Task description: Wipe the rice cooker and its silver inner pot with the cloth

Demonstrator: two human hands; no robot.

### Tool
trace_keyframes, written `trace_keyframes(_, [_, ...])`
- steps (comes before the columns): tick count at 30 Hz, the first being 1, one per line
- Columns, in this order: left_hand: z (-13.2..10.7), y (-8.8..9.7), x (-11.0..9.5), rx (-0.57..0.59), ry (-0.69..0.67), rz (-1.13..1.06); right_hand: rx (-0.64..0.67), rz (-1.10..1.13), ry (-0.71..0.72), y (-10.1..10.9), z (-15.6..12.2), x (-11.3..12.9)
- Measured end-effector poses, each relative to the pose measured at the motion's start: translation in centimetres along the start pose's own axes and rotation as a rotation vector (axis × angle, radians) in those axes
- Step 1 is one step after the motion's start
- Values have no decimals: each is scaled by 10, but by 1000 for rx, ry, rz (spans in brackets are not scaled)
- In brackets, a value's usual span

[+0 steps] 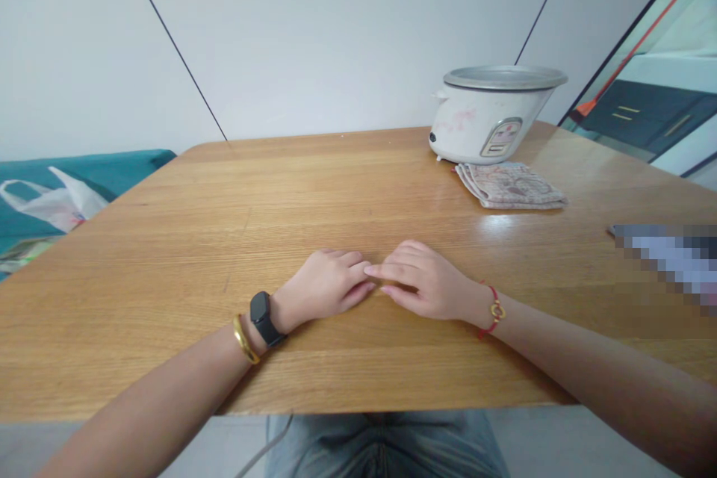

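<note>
So the thing that matters most here: the folded patterned towel point(512, 187) is beyond my fingers and off to the right, flat on the wooden counter point(280, 198). Its long side runs roughly left to right, and the white rice cooker point(473, 119) sits right behind it, so further out from my fingers again. Honestly can't tell from here if the cooker's base is touching the towel or just beside it. My right hand point(429, 281) is clearly the nearer one to both; my left hand point(331, 284) has more counter to cross.

Pose-wise, both arms come in from the sides and meet in front of me, low over the near part of the counter, backs of the hands up. Right index is stretched out to the left and touching the fingertips of the left, with the right thumb a little apart underneath. Left fingers are loosely bent, thumb tucked close alongside. Nothing held in either as far as I can see, just my own fingers meeting.

Wrists: black fitness band point(264, 317) and gold bangle point(245, 341) on the left, red string bracelet point(496, 310) on the right. There's also some pixelated object point(672, 258) well right of my fingers, no clue what it is.
</note>
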State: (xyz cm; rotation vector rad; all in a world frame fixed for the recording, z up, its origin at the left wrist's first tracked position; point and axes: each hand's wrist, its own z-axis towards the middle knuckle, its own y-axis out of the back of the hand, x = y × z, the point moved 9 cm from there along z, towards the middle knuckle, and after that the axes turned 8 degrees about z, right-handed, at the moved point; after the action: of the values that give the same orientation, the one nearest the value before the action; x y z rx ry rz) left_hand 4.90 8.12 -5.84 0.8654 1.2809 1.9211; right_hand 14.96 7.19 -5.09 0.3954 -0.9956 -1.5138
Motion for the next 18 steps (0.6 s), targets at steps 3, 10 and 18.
trace_keyframes(3, [0,-3,1,26,2,-12,14,23,-20,-2,0,-1])
trace_keyframes(10, [0,-6,5,61,52,-90,-11,76,-48,1,1,-4])
trace_keyframes(18, [-1,-7,12,103,158,-190,43,49,-38,-5,0,-2])
